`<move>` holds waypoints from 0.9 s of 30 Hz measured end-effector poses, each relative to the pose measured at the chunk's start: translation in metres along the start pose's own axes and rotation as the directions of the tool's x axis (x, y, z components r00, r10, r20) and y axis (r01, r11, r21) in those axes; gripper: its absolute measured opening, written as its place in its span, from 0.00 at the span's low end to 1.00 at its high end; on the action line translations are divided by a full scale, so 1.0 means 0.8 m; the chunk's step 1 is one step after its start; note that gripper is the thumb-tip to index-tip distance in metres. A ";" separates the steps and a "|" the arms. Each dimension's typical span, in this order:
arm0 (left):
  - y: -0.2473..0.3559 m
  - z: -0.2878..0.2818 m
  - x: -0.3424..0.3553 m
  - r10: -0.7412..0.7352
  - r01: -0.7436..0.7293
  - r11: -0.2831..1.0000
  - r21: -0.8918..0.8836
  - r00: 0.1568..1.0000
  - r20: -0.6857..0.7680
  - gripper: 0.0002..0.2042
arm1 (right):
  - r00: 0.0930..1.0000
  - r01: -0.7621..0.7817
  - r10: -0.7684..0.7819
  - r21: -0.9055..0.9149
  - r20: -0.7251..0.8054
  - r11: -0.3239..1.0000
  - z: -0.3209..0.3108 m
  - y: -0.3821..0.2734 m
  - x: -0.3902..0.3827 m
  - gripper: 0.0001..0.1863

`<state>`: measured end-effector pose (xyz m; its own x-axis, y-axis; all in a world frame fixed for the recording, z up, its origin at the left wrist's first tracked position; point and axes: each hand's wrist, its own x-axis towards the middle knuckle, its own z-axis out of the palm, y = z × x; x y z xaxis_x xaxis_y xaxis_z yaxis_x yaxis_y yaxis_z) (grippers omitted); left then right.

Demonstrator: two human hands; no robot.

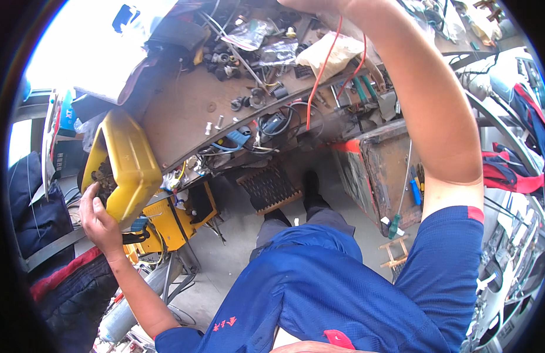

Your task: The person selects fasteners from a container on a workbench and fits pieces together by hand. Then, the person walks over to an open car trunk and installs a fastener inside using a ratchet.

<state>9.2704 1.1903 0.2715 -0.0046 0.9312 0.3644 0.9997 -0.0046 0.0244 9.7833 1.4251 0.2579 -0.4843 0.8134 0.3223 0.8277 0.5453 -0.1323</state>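
Nearest is the left hand point(102, 223), its fingers closed at the near end of a yellow bin point(134, 162), fingertips at the opening; whether it bears the bin's whole weight I cannot tell. The bin tilts just beyond that hand, its open side facing left, with small dark parts point(104, 177) inside. To the right of the hand and lower down stands a yellow machine point(166, 229). Past the bin, ahead and to the right of the left hand, the workbench point(184, 109) begins, with two pale bolts point(209, 127) near its front edge and a blue-handled tool point(236, 139) just below that edge. Deeper on the bench lie many dark fittings point(222, 66), clear plastic bags point(249, 35) and a cream-coloured bag point(328, 56). Farthest out, the right hand point(319, 4) reaches beyond the cream-coloured bag and is cut off by the upper edge, so its grip cannot be told; a red cord point(325, 67) hangs below it. As for progress, the bin looks not yet emptied, so its contents seem left to deal with; nothing visible appears finished.
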 end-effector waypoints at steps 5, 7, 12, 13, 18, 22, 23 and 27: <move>0.010 0.003 0.004 0.008 -0.007 1.000 0.025 0.999 -0.031 0.20 | 0.998 -0.032 0.038 0.095 -0.058 0.995 -0.042 -0.050 0.003 0.17; 0.010 0.000 0.000 -0.018 0.020 0.998 0.054 0.999 -0.032 0.19 | 0.993 0.070 -0.045 0.234 -0.110 0.970 -0.042 -0.086 0.030 0.27; 0.027 0.001 0.012 0.005 -0.004 1.000 0.024 0.999 -0.043 0.18 | 0.993 0.118 -0.119 0.193 -0.010 0.974 0.027 -0.174 0.108 0.27; 0.019 -0.001 0.005 -0.004 0.006 0.999 0.042 0.999 -0.048 0.18 | 0.992 0.115 -0.125 0.223 0.034 0.968 0.052 -0.199 0.130 0.26; 0.015 0.001 -0.003 -0.013 0.017 0.998 0.066 0.998 -0.066 0.18 | 0.971 -0.039 -0.045 0.345 0.234 0.938 0.154 -0.240 0.232 0.21; 0.028 -0.005 -0.002 -0.010 0.015 0.998 0.059 0.996 -0.091 0.17 | 0.949 -0.206 -0.014 0.653 0.314 0.729 0.200 -0.205 0.306 0.18; 0.045 0.006 0.022 0.050 -0.047 0.998 0.035 0.992 -0.118 0.17 | 0.957 -0.252 0.036 0.770 0.286 0.586 0.198 -0.140 0.314 0.17; 0.006 -0.004 -0.021 -0.038 0.052 0.992 0.112 0.991 -0.129 0.17 | 0.998 -0.001 0.047 0.839 -0.029 0.544 0.102 -0.201 0.309 0.15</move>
<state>9.2756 1.1732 0.2687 -0.0453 0.8757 0.4807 0.9945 0.0848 -0.0608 9.5072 1.5550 0.2825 -0.4368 0.8318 0.3426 0.2134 0.4658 -0.8588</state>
